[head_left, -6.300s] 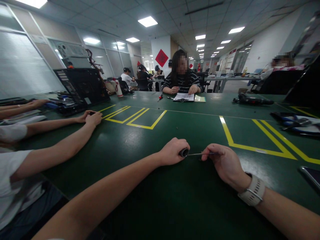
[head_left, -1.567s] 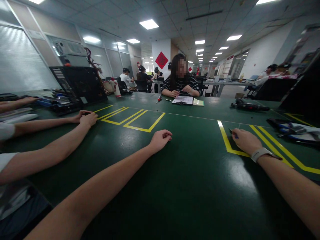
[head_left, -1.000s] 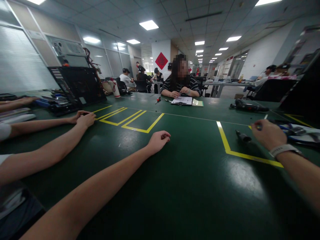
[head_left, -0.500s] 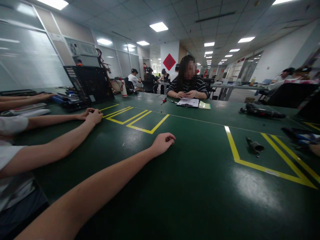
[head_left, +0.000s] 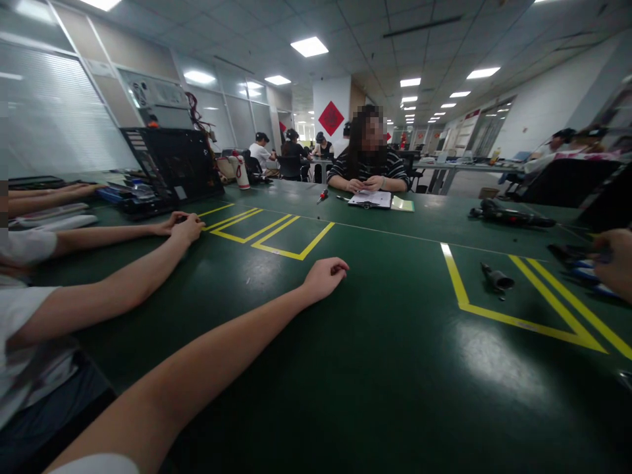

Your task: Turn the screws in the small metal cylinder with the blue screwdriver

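My bare left forearm [head_left: 237,349] slants from the lower left toward the middle, wrist nearly straight. At its end my bare left grip [head_left: 326,279] is loosely curled, fingers bent inward. My bare right grip [head_left: 615,264] is blurred and cut by the right edge; its hold is unclear.

Left hand [head_left: 326,279] curled on table [head_left: 375,368]; right hand [head_left: 616,264] by blue items [head_left: 583,265]; dark part [head_left: 500,281] inside tape [head_left: 453,282].
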The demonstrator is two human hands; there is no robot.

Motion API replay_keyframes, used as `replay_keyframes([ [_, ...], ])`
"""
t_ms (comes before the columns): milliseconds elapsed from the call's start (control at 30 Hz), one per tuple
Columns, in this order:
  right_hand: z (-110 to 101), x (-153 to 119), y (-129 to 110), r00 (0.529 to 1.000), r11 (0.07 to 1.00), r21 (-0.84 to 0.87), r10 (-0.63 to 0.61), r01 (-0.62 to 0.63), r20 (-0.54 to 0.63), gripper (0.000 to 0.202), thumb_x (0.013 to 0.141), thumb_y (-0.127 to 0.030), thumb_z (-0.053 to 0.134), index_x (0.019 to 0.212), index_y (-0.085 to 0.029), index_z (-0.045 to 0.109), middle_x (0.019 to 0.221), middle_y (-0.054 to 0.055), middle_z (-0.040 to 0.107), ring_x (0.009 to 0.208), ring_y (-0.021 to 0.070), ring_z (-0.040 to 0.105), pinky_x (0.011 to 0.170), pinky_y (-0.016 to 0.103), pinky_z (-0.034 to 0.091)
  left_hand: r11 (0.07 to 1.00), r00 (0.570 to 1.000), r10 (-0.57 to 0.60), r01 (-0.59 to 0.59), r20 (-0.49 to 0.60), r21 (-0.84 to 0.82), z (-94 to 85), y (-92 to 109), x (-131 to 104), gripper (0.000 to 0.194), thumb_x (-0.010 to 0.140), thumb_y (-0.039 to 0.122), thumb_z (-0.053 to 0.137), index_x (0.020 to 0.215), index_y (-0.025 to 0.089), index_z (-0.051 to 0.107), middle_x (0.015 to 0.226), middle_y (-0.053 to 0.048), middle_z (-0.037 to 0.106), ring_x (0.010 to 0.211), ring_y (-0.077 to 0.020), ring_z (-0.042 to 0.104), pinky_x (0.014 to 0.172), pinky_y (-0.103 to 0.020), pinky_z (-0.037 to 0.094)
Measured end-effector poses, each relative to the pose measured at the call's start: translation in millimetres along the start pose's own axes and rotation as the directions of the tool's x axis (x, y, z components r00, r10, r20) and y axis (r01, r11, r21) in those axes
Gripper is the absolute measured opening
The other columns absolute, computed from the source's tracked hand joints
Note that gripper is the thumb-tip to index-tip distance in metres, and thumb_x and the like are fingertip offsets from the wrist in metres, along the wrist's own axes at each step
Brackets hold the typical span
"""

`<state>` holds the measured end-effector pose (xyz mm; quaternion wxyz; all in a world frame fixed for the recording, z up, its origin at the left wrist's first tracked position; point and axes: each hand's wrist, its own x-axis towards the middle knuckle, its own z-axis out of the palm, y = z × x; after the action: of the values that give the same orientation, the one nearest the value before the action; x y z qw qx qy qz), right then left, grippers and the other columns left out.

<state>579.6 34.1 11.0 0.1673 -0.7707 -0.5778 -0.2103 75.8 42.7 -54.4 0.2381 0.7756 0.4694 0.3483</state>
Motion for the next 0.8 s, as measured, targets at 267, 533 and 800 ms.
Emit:
replay_keyframes([
  [267,-79.2,-113.1,-155.6,0.760,0.749,0.145,-0.618,0.647,-0.200,0.012,0.083,-0.016,0.049,0.092,-0.015,0.057,0.089,0.014,0.062,0.082,0.0233,0.055,0.065,0.034,0.042,0.960,0.950,0.282,-0.279,0.134,-0.037,5.6,60.2,-26.4,0.043,0.075,0.019,0.060,0.117,0.018,0.052,0.120,-0.010,0.054,0.110,-0.0218,0.051,0.092,-0.037,0.043],
  [533,-92.7,-200.1,-241.9,0.470,0.318,0.377,-0.768,0.870,-0.435,0.025,0.082,-0.003,0.035,0.086,-0.016,0.056,0.084,0.010,0.063,0.069,0.0189,0.053,0.056,0.031,0.045,0.923,0.892,0.296,-0.173,0.343,-0.345,12.9,87.4,-64.8,0.051,0.070,0.013,0.063,0.118,0.013,0.048,0.113,-0.011,0.057,0.103,-0.0231,0.054,0.093,-0.039,0.041],
  [800,-98.8,-220.1,-230.5,0.749,0.250,0.804,-0.579,0.539,-0.322,0.026,0.086,-0.012,0.047,0.110,-0.022,0.052,0.098,0.006,0.060,0.090,0.0170,0.058,0.074,0.029,0.050,0.910,0.937,0.191,-0.058,0.292,-0.412,17.2,68.7,-67.3,0.014,0.073,0.014,0.061,0.083,0.014,0.051,0.079,0.000,0.054,0.075,-0.0124,0.051,0.072,-0.028,0.042],
])
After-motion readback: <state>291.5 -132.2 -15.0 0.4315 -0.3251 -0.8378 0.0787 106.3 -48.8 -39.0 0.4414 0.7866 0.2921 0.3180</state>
